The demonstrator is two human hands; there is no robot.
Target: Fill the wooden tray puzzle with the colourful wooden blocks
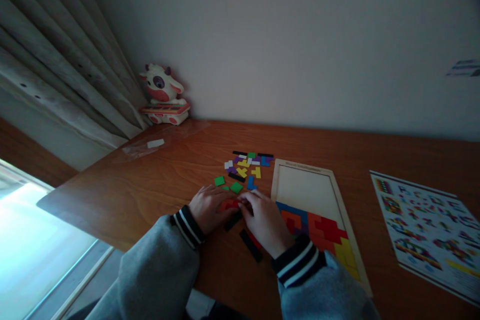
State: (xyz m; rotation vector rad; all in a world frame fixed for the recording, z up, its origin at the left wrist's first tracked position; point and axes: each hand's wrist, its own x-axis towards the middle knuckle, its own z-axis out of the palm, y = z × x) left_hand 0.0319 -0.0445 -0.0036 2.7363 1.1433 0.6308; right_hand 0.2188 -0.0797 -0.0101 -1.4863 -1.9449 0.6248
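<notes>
One left hand (pixel 210 210): laid low over the surface (pixel 183 170), fingers stretched out, thumb toward the other hand; from where I stand I cannot tell whether its grip closes on anything

One right hand (pixel 266 222): bent in close beside it, thumb and forefinger drawn near each other; whether that grip pinches a piece, the fingers hide

Red piece (pixel 228 204): on the surface just between the two hands, partly covered by them

Black strips: one (pixel 233 221) just below the hands' meeting point, another (pixel 250 245) lying slantwise nearer the person

Wooden tray (pixel 307 185): just right of the right hand, its near part filled with blue, orange, red and yellow pieces (pixel 332 230), its far part bare

Loose pieces: a mixed scatter (pixel 243 163) beyond the hands, with two green squares (pixel 236 187) and a blue piece (pixel 251 183) closer in

Printed sheet (pixel 427 235): well apart on the right, covered in small coloured figures

Cow toy (pixel 163 92): at the far left by the curtain (pixel 71 60)

Step in hand: fingering loose pieces beside the part-filled tray, I would judge

Next move: seems to call for one piece gripped cleanly and turned to suit the shapes around it
</notes>
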